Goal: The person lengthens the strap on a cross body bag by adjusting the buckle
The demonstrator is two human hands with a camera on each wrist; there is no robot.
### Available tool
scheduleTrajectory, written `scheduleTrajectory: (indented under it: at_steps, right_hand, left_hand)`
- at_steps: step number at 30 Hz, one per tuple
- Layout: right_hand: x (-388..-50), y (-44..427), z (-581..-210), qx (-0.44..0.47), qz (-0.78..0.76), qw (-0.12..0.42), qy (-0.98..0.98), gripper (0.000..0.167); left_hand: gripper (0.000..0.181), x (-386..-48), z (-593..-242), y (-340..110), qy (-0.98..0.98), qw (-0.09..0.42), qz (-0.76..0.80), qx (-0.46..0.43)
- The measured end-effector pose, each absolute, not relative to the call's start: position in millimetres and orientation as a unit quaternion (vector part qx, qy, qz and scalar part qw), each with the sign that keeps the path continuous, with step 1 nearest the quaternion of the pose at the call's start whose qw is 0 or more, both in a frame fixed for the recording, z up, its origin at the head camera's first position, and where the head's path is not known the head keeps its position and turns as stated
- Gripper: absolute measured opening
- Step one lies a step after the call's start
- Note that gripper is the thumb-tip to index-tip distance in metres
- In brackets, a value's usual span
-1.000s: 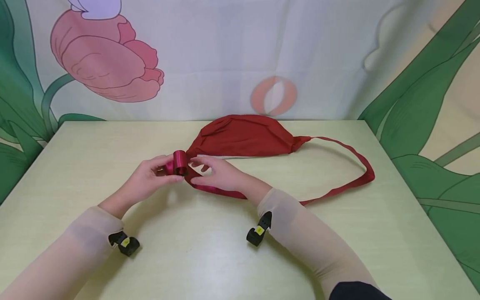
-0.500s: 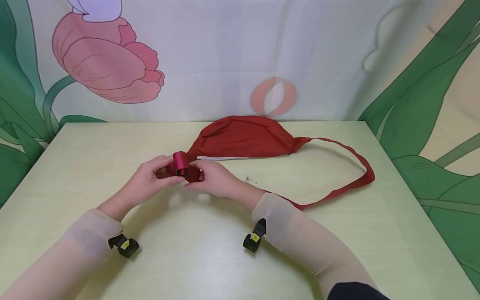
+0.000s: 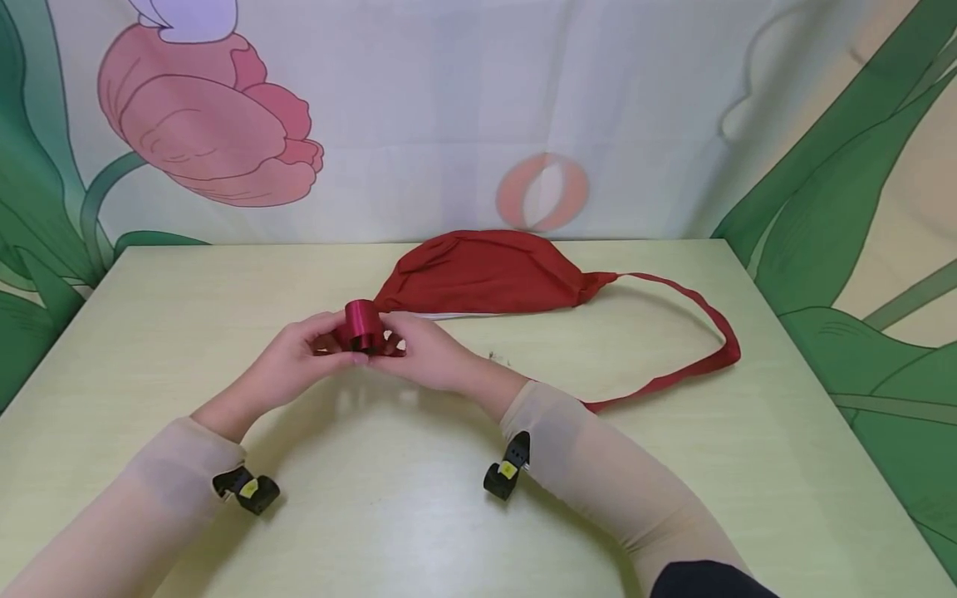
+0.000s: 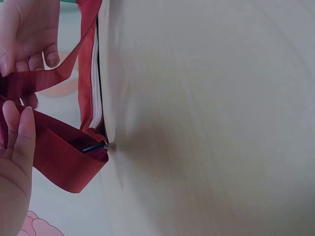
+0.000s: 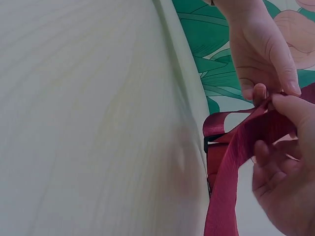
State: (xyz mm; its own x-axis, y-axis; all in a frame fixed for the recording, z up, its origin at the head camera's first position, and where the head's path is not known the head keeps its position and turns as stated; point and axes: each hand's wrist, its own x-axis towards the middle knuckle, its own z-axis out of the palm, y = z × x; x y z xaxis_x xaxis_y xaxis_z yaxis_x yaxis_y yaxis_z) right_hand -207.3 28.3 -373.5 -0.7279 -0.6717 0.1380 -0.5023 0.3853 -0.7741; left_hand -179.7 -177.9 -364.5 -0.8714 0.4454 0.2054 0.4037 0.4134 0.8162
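Note:
A red waist bag point(image 3: 486, 278) lies at the back of the table, a pale zip point(image 4: 96, 83) along its near edge. Its woven strap point(image 3: 362, 324) is lifted off the table in loops at the bag's left end, between the two hands. My left hand point(image 3: 302, 353) pinches the looped strap with thumb and fingers. From the other side my right hand point(image 3: 434, 353) pinches the strap too, its fingertips close to the left ones. A black strap slider point(image 5: 211, 142) shows on the webbing near the bag. Some fingertips are hidden behind the strap.
The rest of the strap point(image 3: 728, 349) curves over the pale table point(image 3: 419, 515) to the right and passes behind the right forearm. A printed cloth backdrop point(image 3: 404, 124) hangs behind the table's far edge.
My right hand has come in from just apart and now pinches the strap beside the left hand. The strap's front run has lifted off the table. The left hand has barely moved.

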Motion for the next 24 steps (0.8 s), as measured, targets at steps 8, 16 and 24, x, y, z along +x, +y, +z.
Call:
scheduleTrajectory:
  at_steps: [8, 16, 24]
  right_hand:
    - [-204.9, 27.1, -379.2, -0.351, -0.388, 0.116, 0.845, 0.043]
    - [-203.7, 23.3, -378.9, -0.334, -0.353, 0.096, 0.869, 0.039]
    - [-202.7, 20.4, -382.9, -0.321, -0.353, 0.07, 0.876, 0.03]
  left_hand:
    - [0.047, -180.1, -364.4, -179.4, 0.828, 0.025, 0.503, 0.247]
    - [0.046, -179.7, -364.5, -179.1, 0.824, 0.037, 0.515, 0.233]
    - [0.048, -179.2, -364.4, -179.6, 0.827, 0.048, 0.519, 0.211]
